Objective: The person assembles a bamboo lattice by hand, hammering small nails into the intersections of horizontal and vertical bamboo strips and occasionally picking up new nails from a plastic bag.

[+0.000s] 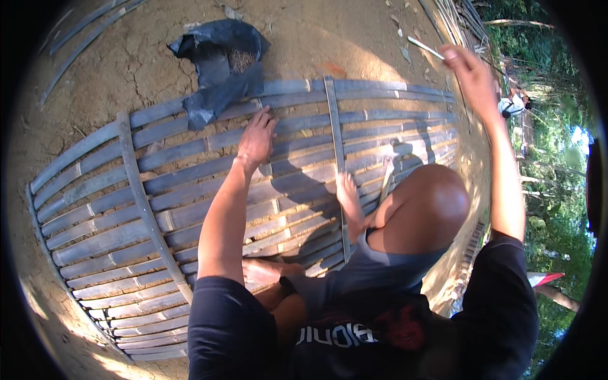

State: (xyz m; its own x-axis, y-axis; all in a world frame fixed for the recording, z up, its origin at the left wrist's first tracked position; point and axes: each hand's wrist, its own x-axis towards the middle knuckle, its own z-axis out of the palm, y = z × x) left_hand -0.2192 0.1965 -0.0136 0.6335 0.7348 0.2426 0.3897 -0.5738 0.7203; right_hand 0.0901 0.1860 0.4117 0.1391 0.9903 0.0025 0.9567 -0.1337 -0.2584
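Note:
Under me lies a bamboo lattice panel [209, 171], long grey slats crossed by several battens. My left hand [256, 137] rests on its far slats, with bent fingers pressed together at the tips; what they may hold is too small to tell. Just beyond that hand, a torn black plastic bag [218, 79] lies partly over the panel's far edge, with a heap of small brownish bits [240, 61] inside. Raised at the right, my right hand [472, 76] is closed round a slim pale rod-like tool [425, 47]. Its exact kind does not show.
My bare foot [348, 190] and bent knee [437, 196] are over the panel. Loose bamboo strips [85, 38] lie on the cracked dirt ground [152, 50] at the far left. A pile of thin poles [453, 22] lies at the far right, and a person [513, 104] is beyond.

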